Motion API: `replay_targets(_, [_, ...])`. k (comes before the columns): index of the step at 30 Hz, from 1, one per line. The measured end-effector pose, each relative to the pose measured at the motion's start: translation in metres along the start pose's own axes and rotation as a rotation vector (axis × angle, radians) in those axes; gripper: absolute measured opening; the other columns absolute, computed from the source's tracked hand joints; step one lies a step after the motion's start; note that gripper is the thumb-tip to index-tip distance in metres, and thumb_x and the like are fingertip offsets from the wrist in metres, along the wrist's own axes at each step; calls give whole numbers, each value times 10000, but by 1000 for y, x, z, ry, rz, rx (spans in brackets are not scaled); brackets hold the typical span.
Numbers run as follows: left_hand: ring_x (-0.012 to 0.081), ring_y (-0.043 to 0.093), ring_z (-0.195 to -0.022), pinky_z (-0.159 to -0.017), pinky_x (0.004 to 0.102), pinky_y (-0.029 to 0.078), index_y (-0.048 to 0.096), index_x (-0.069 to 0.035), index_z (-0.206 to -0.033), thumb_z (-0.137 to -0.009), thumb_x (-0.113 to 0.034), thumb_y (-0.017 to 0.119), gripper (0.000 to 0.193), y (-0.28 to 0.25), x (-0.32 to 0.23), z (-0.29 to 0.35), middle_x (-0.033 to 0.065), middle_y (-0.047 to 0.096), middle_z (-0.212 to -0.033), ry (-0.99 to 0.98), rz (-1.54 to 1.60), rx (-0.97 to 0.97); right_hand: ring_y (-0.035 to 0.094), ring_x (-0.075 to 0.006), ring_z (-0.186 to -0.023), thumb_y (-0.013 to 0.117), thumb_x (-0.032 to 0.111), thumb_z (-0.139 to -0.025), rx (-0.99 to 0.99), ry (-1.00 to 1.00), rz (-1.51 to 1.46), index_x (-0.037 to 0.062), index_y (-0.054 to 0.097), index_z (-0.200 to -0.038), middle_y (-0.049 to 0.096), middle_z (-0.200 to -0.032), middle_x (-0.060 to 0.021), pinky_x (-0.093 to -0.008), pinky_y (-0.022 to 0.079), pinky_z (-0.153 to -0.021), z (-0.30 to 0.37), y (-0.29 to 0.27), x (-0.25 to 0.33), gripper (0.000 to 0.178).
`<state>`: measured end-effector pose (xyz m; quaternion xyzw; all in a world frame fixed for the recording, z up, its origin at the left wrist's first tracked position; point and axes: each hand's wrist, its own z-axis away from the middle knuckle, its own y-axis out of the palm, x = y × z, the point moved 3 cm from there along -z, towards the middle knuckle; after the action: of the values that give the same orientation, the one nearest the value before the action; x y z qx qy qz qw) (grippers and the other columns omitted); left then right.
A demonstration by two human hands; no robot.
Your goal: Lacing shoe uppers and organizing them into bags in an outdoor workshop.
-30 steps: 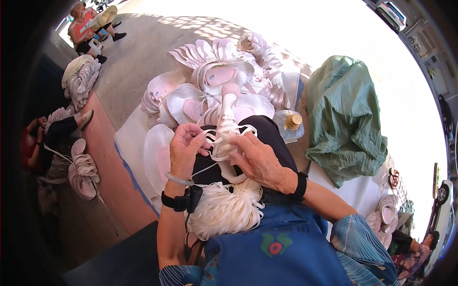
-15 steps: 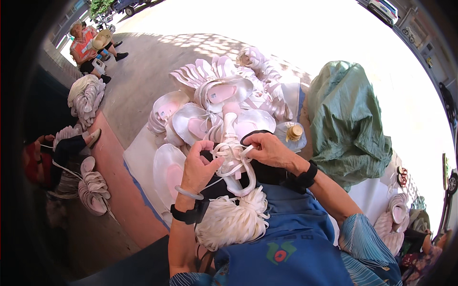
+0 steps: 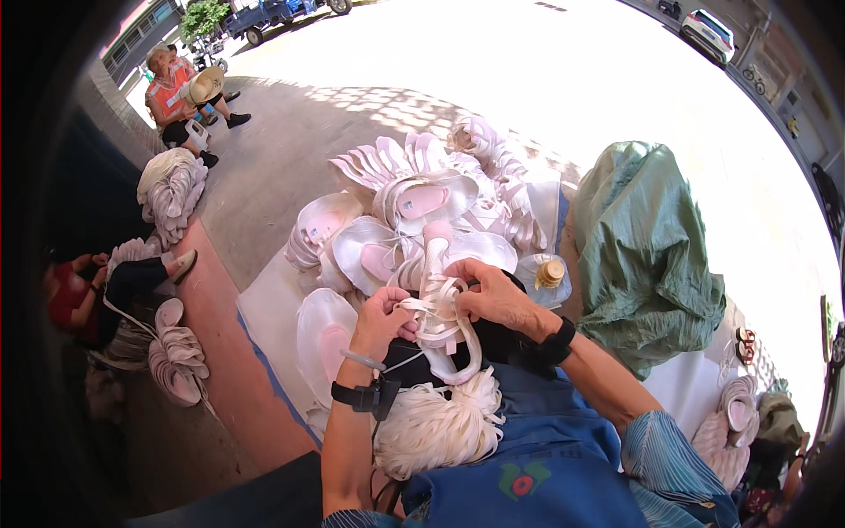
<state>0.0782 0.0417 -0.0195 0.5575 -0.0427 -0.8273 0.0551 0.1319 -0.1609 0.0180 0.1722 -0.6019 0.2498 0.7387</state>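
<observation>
A white shoe upper with loose lace loops sits over my lap, between my two hands. My left hand is closed at its left side, finger and thumb pinching a white shoelace. On the right, my right hand is bent over the lacing, its fingertips pressed together on a lace strand; the exact grip is partly hidden. Just below the upper lies a thick bundle of white laces on my blue apron.
White shoe uppers with pink insoles are piled ahead on a pale sheet. A green sack stands right, near a bottle with a tan cap. Two seated people are at far left; another person sits nearer, beside stacked uppers.
The whole view has shifted, so things sit slightly lower and further right. My left fingers have drawn in toward the laces, and my right hand has moved nearer the middle of the lacing.
</observation>
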Motion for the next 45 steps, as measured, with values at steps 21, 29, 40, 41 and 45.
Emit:
replay_targets(21, [116,594,-535,-455,246,510,484,-19,-1213,-955,-435,497,490,48,22,85,92,641,-928,-330,-156,295,542,-378,-1127,552,326,-848,1,-313,525,-102,353,-1339,452,-1303,-314,-371,419,-957,-56,-28,-105,681])
replay_targets(29, [70,500,-481,-425,204,425,586,-128,-1020,-944,-410,545,295,41,80,61,42,644,-815,-427,486,199,570,-272,-1091,608,54,-839,269,105,-659,-24,473,-1277,479,-1314,-182,-364,469,-902,-7,-18,-37,465])
replay_targets(40, [57,444,-515,-430,203,321,554,-166,-960,-931,-418,567,254,51,59,68,-30,520,-722,-458,647,138,646,-201,-951,665,127,-862,261,228,-696,-38,506,-1241,641,-1115,-112,-334,514,-871,3,-17,-43,443])
replay_targets(41, [53,435,-512,-426,200,314,549,-169,-956,-933,-413,566,246,49,61,70,-36,503,-703,-457,726,125,625,-204,-1013,673,123,-857,317,233,-702,-33,500,-1256,626,-1149,-115,-337,492,-913,7,-16,-35,462])
replay_targets(45, [47,388,-488,-421,197,301,524,-163,-894,-936,-404,565,247,55,54,73,-51,451,-649,-427,713,75,563,-196,-1130,674,106,-858,521,112,-645,0,467,-1320,583,-1245,-91,-342,435,-990,16,-13,-34,517])
